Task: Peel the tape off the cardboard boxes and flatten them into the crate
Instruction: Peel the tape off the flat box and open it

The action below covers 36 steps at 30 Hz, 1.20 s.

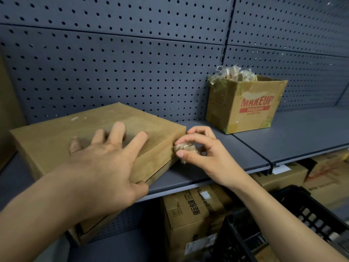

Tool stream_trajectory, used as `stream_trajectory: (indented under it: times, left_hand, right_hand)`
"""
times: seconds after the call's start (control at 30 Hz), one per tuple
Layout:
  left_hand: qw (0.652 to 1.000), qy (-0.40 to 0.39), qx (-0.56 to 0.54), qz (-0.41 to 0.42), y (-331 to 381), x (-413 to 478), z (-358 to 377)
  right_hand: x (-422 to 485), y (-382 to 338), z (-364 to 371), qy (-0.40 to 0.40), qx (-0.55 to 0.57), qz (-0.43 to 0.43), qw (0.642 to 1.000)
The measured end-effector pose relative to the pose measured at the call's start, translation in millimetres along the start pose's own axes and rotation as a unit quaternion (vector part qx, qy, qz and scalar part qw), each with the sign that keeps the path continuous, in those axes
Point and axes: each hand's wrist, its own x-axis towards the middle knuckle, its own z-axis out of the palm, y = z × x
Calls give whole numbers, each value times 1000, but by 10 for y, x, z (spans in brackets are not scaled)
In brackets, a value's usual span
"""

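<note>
Low, scuffed brown cardboard box (56,140) sits on the grey shelf (283,137), near corner at the front lip. Left hand (105,161) is spread flat on top, and the right hand (205,154) pinches a crumpled tape wad (186,148) at its right corner. Bare shelf runs right of it to the open MAKEUP box (245,104), with a black crate (302,214) below right.

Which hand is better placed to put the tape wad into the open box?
Right. The right hand pinches the wad, nearer the open box; the left hand presses the flat box.
</note>
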Motion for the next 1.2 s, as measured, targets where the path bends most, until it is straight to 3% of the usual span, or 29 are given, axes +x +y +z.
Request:
stream_trajectory:
  times: [0.17, 0.4, 0.6, 0.77, 0.93, 1.2]
  left_hand:
    - [1000, 19, -2, 2, -57, 4, 43]
    - [999, 33, -30, 26, -198, -58, 3]
    - [997, 41, -39, 49, -234, -87, -21]
    - [994, 58, -9, 87, -339, -141, 0]
    - [995, 19, -21, 96, -575, -120, 29]
    - [998, 61, 11, 22, -479, -11, 14]
  right_hand:
    - [71, 60, 70, 42, -49, -30, 997]
    - [10, 165, 144, 189, 127, 40, 973]
    - [96, 72, 262, 264, 308, 105, 908]
    - [170, 52, 174, 311, 465, 171, 811]
    - [99, 77, 161, 227, 505, 192, 810]
    - [29, -56, 191, 107, 472, 199, 852]
